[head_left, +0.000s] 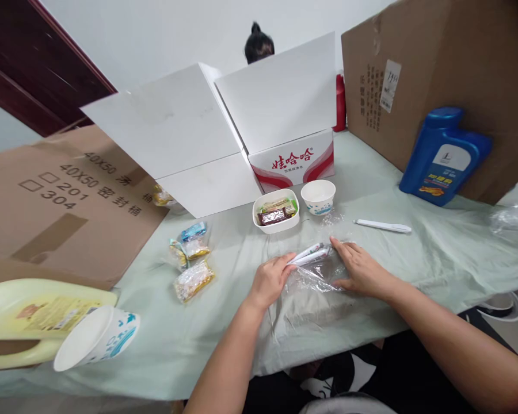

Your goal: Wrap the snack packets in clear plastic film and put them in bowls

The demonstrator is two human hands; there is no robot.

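Left fingers (284, 263) clamp white sticks (311, 256) over clear wrap (315, 278); right fingers (344, 252), spread apart, touch the wrap. Beyond them: a bowl (277, 229) of packets (273, 217), a 娃哈哈 box (291, 162); leftward, a "40X50" carton (38, 230).

The crinkled wrap (306, 281) is glossy clear plastic, the blue jug (427, 164) smooth shiny plastic, the right-hand box (427, 66) matt cardboard, and the desk cover (233, 328) creased cloth.
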